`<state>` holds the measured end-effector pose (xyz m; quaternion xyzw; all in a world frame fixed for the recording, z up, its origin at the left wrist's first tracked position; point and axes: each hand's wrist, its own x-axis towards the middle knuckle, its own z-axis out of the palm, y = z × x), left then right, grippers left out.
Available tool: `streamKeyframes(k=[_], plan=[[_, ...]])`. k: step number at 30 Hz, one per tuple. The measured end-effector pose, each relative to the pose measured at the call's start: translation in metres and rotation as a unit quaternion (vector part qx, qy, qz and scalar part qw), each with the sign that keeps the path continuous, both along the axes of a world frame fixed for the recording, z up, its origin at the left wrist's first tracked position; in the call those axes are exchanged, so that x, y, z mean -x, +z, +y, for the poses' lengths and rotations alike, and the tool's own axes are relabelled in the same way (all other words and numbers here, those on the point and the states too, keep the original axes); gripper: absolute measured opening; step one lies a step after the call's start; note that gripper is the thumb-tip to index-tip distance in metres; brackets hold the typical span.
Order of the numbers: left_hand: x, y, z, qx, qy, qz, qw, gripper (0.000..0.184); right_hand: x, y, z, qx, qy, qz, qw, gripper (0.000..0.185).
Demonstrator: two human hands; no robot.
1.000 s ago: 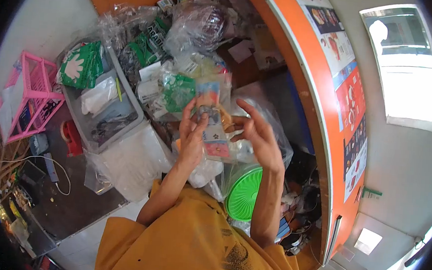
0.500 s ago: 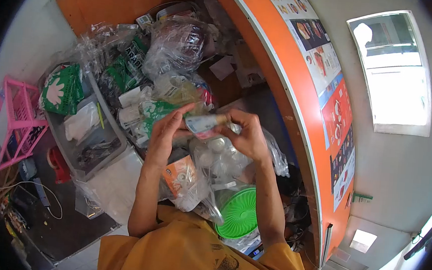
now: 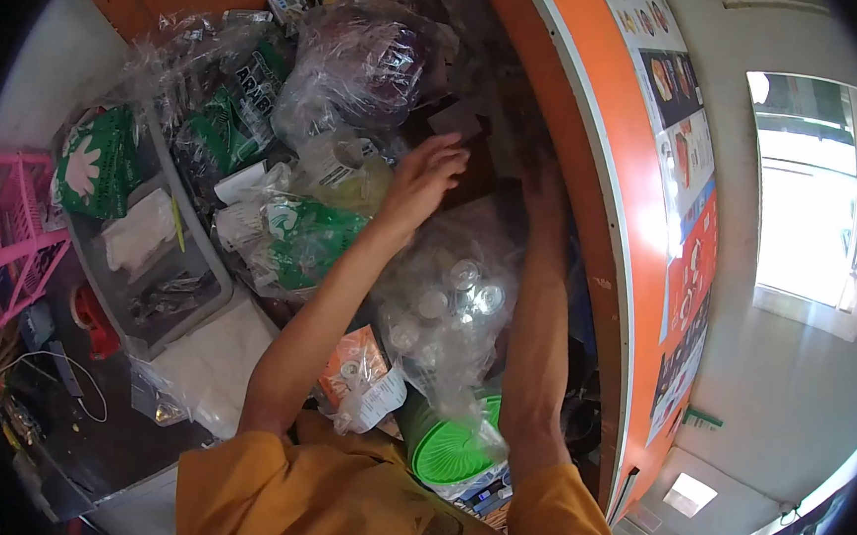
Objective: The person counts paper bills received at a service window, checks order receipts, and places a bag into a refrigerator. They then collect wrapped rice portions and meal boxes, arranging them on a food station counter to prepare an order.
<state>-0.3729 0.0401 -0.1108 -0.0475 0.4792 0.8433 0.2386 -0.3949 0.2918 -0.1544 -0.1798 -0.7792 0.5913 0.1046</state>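
My left hand (image 3: pixel 422 183) hovers over the cluttered counter, fingers loosely bent and slightly apart, with nothing visible in it. Below it lie a yellowish plastic bag (image 3: pixel 360 185) and a green-and-white plastic packet (image 3: pixel 316 245). My right hand (image 3: pixel 543 171) reaches into the shadow beside the orange counter wall; its fingers are too dark to make out. Near that forearm is a clear plastic bag (image 3: pixel 445 313) of round, transparent pieces. A pale piece of paper (image 3: pixel 457 120) shows in the dark recess between the hands. The banknotes seen earlier are not visible.
A grey bin (image 3: pixel 218 298) with gloves and a green glove packet (image 3: pixel 98 165) stands left, beside a pink plastic basket (image 3: pixel 19 229). Close to my body are a green ribbed lid (image 3: pixel 450 453) and an orange box (image 3: pixel 352 362). The orange wall (image 3: pixel 613 111) bounds the right.
Both hands have moved forward and apart from where they held what look like folded banknotes together. My right hand has gone into the shadow by the wall. The view has shifted slightly.
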Motion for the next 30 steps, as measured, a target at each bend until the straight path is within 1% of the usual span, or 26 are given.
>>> streamKeyframes(k=[2, 3, 4, 5, 6, 7, 9, 10, 11, 12, 13, 14, 16, 17, 18, 20, 22, 23, 24, 26, 27, 30], plan=[[0.020, -0.005, 0.036, 0.080, 0.017, 0.038, 0.996, 0.042, -0.012, 0.018, -0.017, 0.093, -0.044, -0.026, 0.994, 0.047], [0.032, -0.017, 0.057, 0.090, 0.016, 0.044, 0.995, 0.044, -0.023, 0.025, -0.023, 0.140, -0.068, -0.040, 0.987, 0.047], [0.044, -0.036, 0.080, 0.101, 0.012, 0.052, 0.993, 0.045, -0.041, 0.031, -0.025, 0.028, -0.044, -0.066, 0.996, 0.047], [0.052, -0.055, 0.097, 0.111, 0.006, 0.063, 0.992, 0.047, -0.062, 0.049, -0.036, -0.018, -0.020, -0.086, 0.996, 0.044], [0.057, -0.076, 0.109, 0.074, 0.006, 0.091, 0.993, 0.048, -0.083, 0.068, -0.048, -0.065, 0.003, -0.104, 0.992, 0.042], [0.062, -0.097, 0.123, 0.034, 0.003, 0.123, 0.992, 0.049, -0.102, 0.102, -0.072, -0.048, 0.024, -0.115, 0.992, 0.038], [0.071, -0.130, 0.156, -0.052, -0.017, 0.187, 0.981, 0.050, -0.147, 0.143, -0.097, -0.151, 0.055, -0.093, 0.983, 0.027], [0.073, -0.139, 0.173, -0.098, -0.035, 0.219, 0.970, 0.051, -0.169, 0.161, -0.103, -0.211, 0.085, -0.081, 0.971, 0.026], [0.069, -0.098, 0.164, -0.265, -0.100, 0.058, 0.957, 0.053, -0.192, 0.174, -0.109, -0.269, 0.107, -0.072, 0.954, 0.025], [0.066, -0.054, 0.152, -0.395, -0.130, -0.133, 0.900, 0.054, -0.213, 0.184, -0.113, -0.241, 0.097, -0.079, 0.962, 0.024], [0.061, -0.062, 0.161, -0.323, -0.139, -0.051, 0.935, 0.052, -0.235, 0.191, -0.114, -0.212, 0.087, -0.084, 0.970, 0.023], [0.065, -0.118, 0.193, -0.272, -0.103, 0.035, 0.956, 0.046, -0.259, 0.194, -0.115, -0.209, 0.068, -0.097, 0.971, 0.023], [0.074, -0.108, 0.197, -0.179, -0.137, 0.071, 0.972, 0.046, -0.303, 0.201, -0.113, -0.210, 0.027, -0.119, 0.970, 0.023], [0.078, -0.110, 0.202, -0.133, -0.152, 0.102, 0.974, 0.046, -0.321, 0.205, -0.110, -0.191, 0.013, -0.128, 0.973, 0.022], [0.085, -0.115, 0.206, -0.087, -0.171, 0.129, 0.973, 0.046, -0.342, 0.209, -0.110, -0.175, -0.016, -0.137, 0.975, 0.021], [0.096, -0.118, 0.218, -0.034, -0.217, 0.169, 0.961, 0.046, -0.390, 0.217, -0.114, -0.154, -0.097, -0.141, 0.973, 0.020], [0.101, -0.110, 0.234, -0.005, -0.257, 0.178, 0.950, 0.046, -0.438, 0.222, -0.116, -0.127, -0.175, -0.140, 0.966, 0.021], [0.106, -0.105, 0.240, 0.010, -0.264, 0.178, 0.948, 0.046, -0.463, 0.223, -0.118, -0.152, -0.195, -0.124, 0.961, 0.022], [0.106, -0.099, 0.244, 0.031, -0.267, 0.184, 0.945, 0.046, -0.491, 0.226, -0.125, -0.138, -0.246, -0.133, 0.950, 0.023], [0.098, -0.084, 0.247, 0.058, -0.254, 0.193, 0.946, 0.046, -0.535, 0.217, -0.120, -0.114, -0.299, -0.136, 0.937, 0.025], [0.090, -0.077, 0.246, 0.074, -0.242, 0.199, 0.947, 0.046, -0.560, 0.209, -0.117, -0.145, -0.332, -0.146, 0.921, 0.024], [0.068, -0.053, 0.230, 0.111, -0.214, 0.208, 0.948, 0.046, -0.634, 0.176, -0.116, -0.212, -0.426, -0.123, 0.871, 0.021]])
